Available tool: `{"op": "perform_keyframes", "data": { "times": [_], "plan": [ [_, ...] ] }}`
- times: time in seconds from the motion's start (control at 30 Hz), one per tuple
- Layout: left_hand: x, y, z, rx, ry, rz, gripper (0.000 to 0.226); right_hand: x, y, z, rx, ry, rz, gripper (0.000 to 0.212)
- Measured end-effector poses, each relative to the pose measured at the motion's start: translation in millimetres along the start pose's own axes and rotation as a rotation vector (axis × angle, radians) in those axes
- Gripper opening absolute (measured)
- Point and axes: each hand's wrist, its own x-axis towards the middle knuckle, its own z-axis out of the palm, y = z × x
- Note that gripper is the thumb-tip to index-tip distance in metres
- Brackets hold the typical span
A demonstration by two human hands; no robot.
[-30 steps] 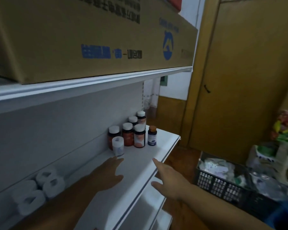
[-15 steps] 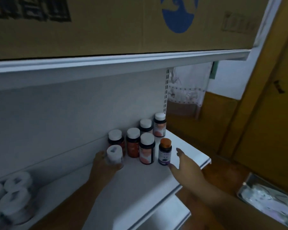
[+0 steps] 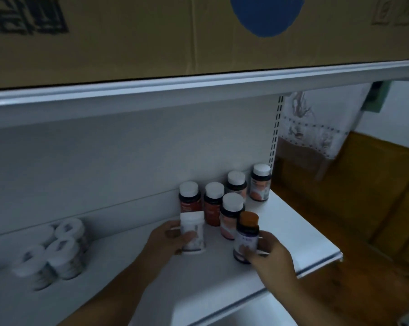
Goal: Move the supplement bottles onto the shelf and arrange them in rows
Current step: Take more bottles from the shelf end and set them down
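Note:
On the white shelf [image 3: 293, 234] stand several dark supplement bottles with white caps [image 3: 214, 203], grouped against the back panel near the right end. My left hand [image 3: 168, 241] is closed around a white bottle [image 3: 193, 229] in front of the group. My right hand [image 3: 269, 252] grips a dark bottle with an orange cap [image 3: 247, 234], which stands on the shelf at the front of the group, to the right of the white bottle.
Several small white-capped jars [image 3: 55, 250] lie blurred at the shelf's left. A large cardboard box [image 3: 198, 31] sits on the upper shelf, low overhead. A lower shelf edge [image 3: 246, 311] shows below. Wooden panelling and a cloth-covered table [image 3: 316, 137] are to the right.
Both hands reached forward onto the shelf. The left closed on the white bottle; the right moved from the shelf edge and took hold of the orange-capped bottle. The view moved closer.

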Motion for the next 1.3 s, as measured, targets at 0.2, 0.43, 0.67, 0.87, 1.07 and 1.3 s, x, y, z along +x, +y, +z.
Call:
{"op": "perform_keyframes", "data": {
  "times": [0.2, 0.43, 0.67, 0.87, 1.07, 1.3],
  "plan": [
    [-35.4, 9.9, -33.2, -0.051, -0.122, -0.031, 0.059, -18.5, -34.4, 31.8, 0.383, -0.347, 0.041, 0.022],
    [-98.3, 2.5, -106.8, -0.062, -0.017, -0.011, 0.041, -61.6, -74.8, 96.1, 0.377, -0.549, 0.01, 0.018],
    [-189.5, -15.3, -232.6, -0.075, 0.124, -0.047, 0.032, -135.2, -120.7, 208.8, 0.378, -0.699, -0.059, 0.016],
    [-284.2, -38.7, -349.4, -0.045, 0.272, -0.065, 0.041, -220.8, -157.8, 320.9, 0.416, -0.913, -0.081, 0.014],
    [-341.3, -49.4, -422.0, -0.025, 0.393, -0.082, 0.037, -276.2, -183.9, 389.9, 0.381, -1.058, -0.089, 0.015],
    [-317.2, -37.5, -465.0, 0.189, 0.583, 0.05, 0.057, -267.6, -204.4, 429.5, 0.339, -0.972, -0.109, 0.02]
  ]
}}
